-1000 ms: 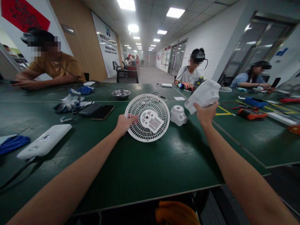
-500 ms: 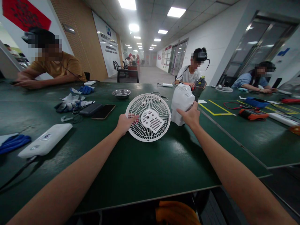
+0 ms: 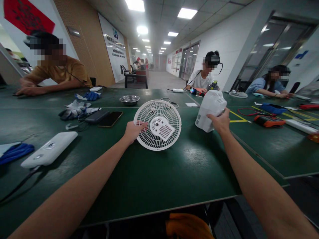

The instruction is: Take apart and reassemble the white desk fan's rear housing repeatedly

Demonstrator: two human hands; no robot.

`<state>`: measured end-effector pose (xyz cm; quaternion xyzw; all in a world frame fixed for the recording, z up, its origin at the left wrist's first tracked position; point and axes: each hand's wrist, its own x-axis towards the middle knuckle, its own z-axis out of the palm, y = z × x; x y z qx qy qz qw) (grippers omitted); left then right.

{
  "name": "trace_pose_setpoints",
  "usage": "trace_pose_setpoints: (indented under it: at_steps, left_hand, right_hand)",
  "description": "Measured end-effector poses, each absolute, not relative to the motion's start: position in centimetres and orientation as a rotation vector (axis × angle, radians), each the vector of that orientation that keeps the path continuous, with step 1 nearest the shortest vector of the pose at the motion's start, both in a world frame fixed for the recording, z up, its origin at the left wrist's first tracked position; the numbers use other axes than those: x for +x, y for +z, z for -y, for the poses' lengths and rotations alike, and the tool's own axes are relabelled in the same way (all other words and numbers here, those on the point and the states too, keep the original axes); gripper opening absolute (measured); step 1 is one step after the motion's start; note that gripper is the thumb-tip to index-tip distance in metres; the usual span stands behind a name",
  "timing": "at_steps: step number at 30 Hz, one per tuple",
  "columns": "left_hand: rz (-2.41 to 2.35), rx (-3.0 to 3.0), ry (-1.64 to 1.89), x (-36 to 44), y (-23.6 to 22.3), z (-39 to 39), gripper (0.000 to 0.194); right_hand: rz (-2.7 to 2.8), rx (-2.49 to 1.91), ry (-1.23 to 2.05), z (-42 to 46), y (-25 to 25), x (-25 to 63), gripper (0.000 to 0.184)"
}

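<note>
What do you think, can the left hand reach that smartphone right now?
Probably yes: the smartphone lies near the left hand, on its left, with nothing visible between them. But that hand grips the white fan grille, so it would likely have to let go first.

ceiling panels [image 3: 187, 13] lit | right wall [image 3: 234, 36] white | wood-slatted panel [image 3: 87, 43] left | floor [image 3: 159, 76] grey | table [image 3: 159, 179] green

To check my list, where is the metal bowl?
In the head view, the bowl is left of centre on the green table, beyond the white grille.
</note>
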<state>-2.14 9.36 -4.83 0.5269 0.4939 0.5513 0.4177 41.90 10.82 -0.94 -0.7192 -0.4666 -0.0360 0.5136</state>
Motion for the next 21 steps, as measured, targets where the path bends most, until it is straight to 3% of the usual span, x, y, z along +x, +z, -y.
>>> trace_pose_setpoints:
  at_steps: [8,17,21]
  left_hand:
    - [-1.251,1.309,1.361,-2.2,-4.6,-9.2,0.02]
    - [-1.281,1.323,1.351,-2.1,-4.4,-9.1,0.02]
    - [-1.293,1.311,1.327,-2.2,-4.3,-9.0,0.02]
  right_hand:
    - [1.152,-1.475,-0.185,-10.7,-0.4,41.6,0.083]
    - [1.235,-1.364,-0.046,-11.5,-0.6,43.8,0.077]
    - [1.302,-1.342,0.006,-11.6,-0.7,44.0,0.084]
